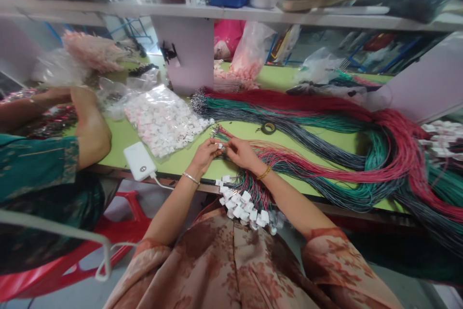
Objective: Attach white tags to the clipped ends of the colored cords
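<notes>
Between the fingertips of my left hand (pixel 205 157) is a small white connector (pixel 219 145). My right hand (pixel 241 154) meets it there, its thumb and forefinger pinched close to the connector; the thin wire end they seem to grip is mostly hidden. Beneath and beside both hands run loose red, green and dark wires (pixel 285 157). A cluster of wires fitted with white connectors (pixel 246 208) hangs over the table edge between my forearms. Left of my hands lies a clear bag of white connectors (pixel 162 121).
A white power bank (pixel 140 161) with a cable sits at the table's front edge. Behind my hands are a roll of black tape (pixel 268 128) and long wire bundles (pixel 325 106). A co-worker's arm (pixel 90 126) is at left, above a red stool (pixel 123 232).
</notes>
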`<action>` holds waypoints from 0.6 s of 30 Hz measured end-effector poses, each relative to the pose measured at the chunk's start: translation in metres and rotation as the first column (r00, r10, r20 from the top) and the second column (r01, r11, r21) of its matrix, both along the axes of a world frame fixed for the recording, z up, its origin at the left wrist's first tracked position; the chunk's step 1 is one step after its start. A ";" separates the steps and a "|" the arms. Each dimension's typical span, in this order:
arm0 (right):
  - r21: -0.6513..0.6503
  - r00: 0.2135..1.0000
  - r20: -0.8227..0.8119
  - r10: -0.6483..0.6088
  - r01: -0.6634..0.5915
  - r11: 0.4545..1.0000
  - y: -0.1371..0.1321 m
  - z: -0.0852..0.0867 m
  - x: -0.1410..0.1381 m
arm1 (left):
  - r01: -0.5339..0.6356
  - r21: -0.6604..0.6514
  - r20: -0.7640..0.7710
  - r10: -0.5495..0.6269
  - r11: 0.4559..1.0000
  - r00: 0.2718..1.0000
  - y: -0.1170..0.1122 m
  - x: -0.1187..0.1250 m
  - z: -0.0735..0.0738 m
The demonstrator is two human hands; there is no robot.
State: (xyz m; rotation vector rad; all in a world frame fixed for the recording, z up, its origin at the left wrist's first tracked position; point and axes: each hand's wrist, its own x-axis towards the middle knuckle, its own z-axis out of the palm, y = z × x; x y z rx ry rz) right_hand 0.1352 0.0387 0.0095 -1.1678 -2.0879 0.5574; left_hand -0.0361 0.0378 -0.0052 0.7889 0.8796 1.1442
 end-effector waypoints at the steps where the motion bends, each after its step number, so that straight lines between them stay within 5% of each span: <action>1: 0.006 1.000 0.023 -0.005 0.005 1.000 -0.001 0.000 -0.001 | 0.000 -0.001 -0.001 0.000 1.000 1.000 0.000 0.000 0.000; 9: -0.029 0.995 0.102 -0.007 0.010 1.000 -0.002 0.002 -0.003 | -0.020 0.000 -0.115 0.019 1.000 0.993 -0.003 0.004 0.003; 13: -0.044 0.987 0.064 -0.146 0.149 0.988 0.034 0.009 0.007 | -0.046 0.035 -0.125 0.050 0.998 0.991 -0.001 0.010 0.013; 18: -0.153 0.918 0.311 -0.247 0.305 0.940 0.076 -0.001 0.008 | -0.045 0.062 -0.124 0.053 0.997 0.991 0.005 0.020 0.017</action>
